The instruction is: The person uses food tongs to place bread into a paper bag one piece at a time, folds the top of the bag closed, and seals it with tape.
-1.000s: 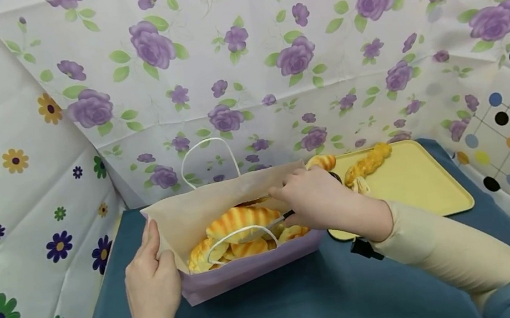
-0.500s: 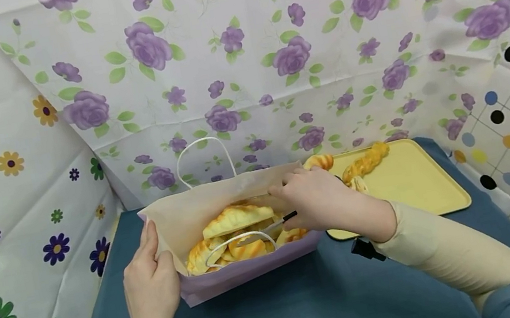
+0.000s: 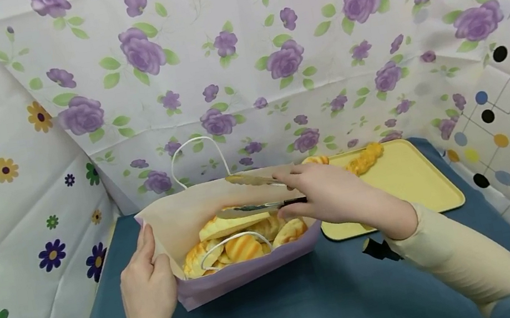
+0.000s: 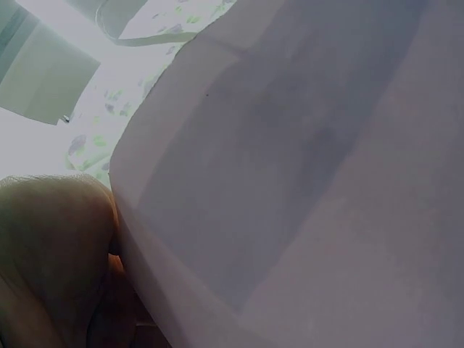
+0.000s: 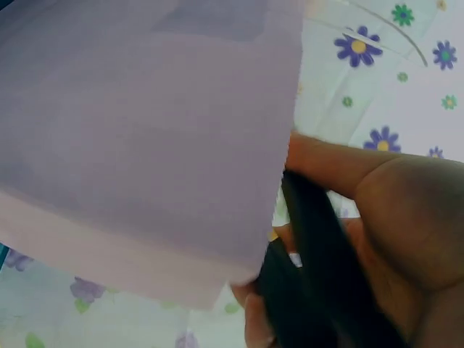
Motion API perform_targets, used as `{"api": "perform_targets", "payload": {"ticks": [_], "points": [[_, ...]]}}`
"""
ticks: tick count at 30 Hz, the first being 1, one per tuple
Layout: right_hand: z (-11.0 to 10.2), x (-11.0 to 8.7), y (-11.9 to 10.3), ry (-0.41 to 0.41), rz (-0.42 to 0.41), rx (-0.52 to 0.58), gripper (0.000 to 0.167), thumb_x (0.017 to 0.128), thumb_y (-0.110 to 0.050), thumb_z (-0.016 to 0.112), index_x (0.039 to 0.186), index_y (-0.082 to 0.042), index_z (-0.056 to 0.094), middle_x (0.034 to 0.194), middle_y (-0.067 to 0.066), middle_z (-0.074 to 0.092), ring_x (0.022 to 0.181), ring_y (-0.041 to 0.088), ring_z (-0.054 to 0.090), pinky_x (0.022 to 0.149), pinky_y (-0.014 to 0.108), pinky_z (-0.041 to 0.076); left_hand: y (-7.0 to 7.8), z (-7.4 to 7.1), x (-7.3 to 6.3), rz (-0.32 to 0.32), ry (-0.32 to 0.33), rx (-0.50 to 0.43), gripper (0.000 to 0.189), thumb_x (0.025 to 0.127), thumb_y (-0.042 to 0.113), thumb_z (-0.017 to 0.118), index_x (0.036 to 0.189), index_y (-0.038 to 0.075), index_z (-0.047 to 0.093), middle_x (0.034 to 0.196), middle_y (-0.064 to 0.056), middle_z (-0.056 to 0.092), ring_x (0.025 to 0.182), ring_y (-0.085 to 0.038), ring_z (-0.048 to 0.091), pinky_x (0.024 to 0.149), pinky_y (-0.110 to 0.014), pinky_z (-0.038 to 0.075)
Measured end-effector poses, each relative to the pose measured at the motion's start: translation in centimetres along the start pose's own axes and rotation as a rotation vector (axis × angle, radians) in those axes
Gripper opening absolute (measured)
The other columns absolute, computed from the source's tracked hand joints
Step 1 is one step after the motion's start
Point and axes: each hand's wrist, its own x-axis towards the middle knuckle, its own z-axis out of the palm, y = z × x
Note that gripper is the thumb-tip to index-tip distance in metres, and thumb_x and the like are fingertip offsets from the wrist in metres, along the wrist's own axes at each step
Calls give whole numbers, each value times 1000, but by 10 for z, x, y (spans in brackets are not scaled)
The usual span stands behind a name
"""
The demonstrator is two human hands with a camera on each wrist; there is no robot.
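In the head view my right hand holds metal serving tongs by their black handles, with the tongs' arms spread apart over a lilac paper bag. Nothing sits between the tong tips. Inside the bag lie several bread pieces, among them a striped roll and a pale-bottomed bread on top. My left hand rests against the outside of the bag's left end, fingers fairly straight and pointing up. The left wrist view is mostly filled by the bag's wall. Dark handles show in the right wrist view.
A yellow tray stands on the blue cloth to the right, bearing a twisted bread. Another striped roll shows behind the bag's right corner. One white bag handle stands up; the other droops over the bread.
The tongs have let go of the bread, which tipped and settled in the bag, and have risen and spread. My right hand lifted slightly; the left hand stays at the bag.
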Motion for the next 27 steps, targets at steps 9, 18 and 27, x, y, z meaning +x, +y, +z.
{"api": "perform_targets", "payload": {"ticks": [9,18,27], "points": [[-7,-22,23,23,119,193,85,100,-64,63,166,-16,42,112,-1,65,79,14,60,70,38,51,0,1,0,-4,1,-10,55,107,13,37,161,11,45,165,1,43,95,-40,66,47,-36,31],[-6,-69,61,249,170,315,77,103,-48,69,166,-12,42,115,4,71,78,21,63,70,42,50,0,1,0,2,11,1,54,107,12,37,160,10,46,164,0,45,61,-24,47,45,-34,32],[29,-126,100,298,456,348,82,98,-53,74,164,-12,46,113,6,72,82,23,59,62,37,46,2,1,-1,-8,5,3,54,108,14,36,161,12,45,164,2,44,75,-32,59,46,-35,32]]}}
